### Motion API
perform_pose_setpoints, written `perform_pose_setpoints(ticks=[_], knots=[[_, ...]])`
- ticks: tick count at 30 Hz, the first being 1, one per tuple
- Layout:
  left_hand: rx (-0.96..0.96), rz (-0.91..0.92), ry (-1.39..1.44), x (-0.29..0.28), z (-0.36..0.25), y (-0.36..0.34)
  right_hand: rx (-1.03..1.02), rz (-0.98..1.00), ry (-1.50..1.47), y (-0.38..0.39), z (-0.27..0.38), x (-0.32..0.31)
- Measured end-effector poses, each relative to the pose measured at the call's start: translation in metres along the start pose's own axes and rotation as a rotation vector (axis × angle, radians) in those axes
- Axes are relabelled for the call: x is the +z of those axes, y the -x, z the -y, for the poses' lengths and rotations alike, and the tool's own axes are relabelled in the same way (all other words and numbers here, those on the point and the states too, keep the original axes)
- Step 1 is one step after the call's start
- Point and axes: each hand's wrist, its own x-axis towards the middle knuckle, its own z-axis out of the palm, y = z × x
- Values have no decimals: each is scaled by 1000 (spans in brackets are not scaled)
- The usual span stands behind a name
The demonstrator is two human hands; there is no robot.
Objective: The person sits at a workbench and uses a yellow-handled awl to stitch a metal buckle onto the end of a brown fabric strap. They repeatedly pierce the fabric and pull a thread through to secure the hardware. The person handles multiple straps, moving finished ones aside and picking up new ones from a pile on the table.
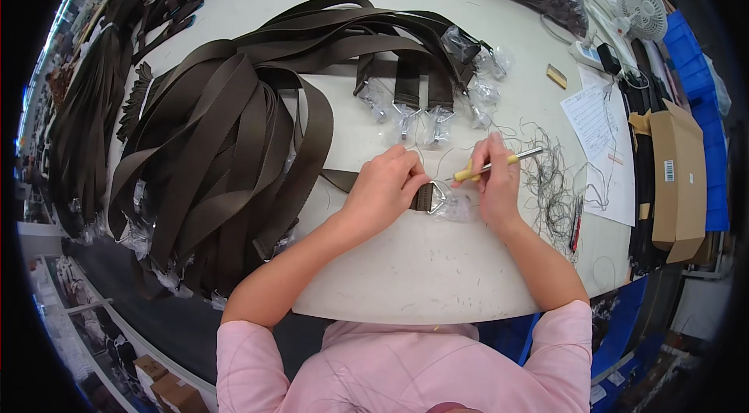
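My left hand (385, 187) presses down on the end of a dark brown webbing strap (341, 178) where it meets a metal buckle (435, 196) wrapped in clear plastic. My right hand (496, 179) holds a slim tool with a yellow handle and metal shaft (499, 163), its tip pointing toward the buckle. A loose thread runs between the two hands.
A big heap of brown straps (226, 140) fills the left of the white table (413, 272). More strap ends with wrapped buckles (425, 113) lie ahead. Cut threads (550, 179), papers (601, 140), a small fan (641, 9) and a cardboard box (677, 171) sit to the right.
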Motion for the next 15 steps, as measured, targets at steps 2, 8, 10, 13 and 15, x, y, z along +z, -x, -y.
perform_pose_setpoints(ticks=[2, 8, 10, 13, 15], knots=[[-49, 20, 99, -1, 6, -1, 39, 60, 22, 6, -3, 10], [-143, 27, 216, -3, 5, -1, 111, 103, -24, 5, -10, 14], [-157, 27, 222, -1, 6, 0, 125, 123, -49, 5, -14, 15], [-168, 20, 249, 0, 6, -1, 126, 107, -36, 4, -14, 15], [-168, 21, 251, 0, 5, -1, 123, 109, -32, 4, -14, 13]])
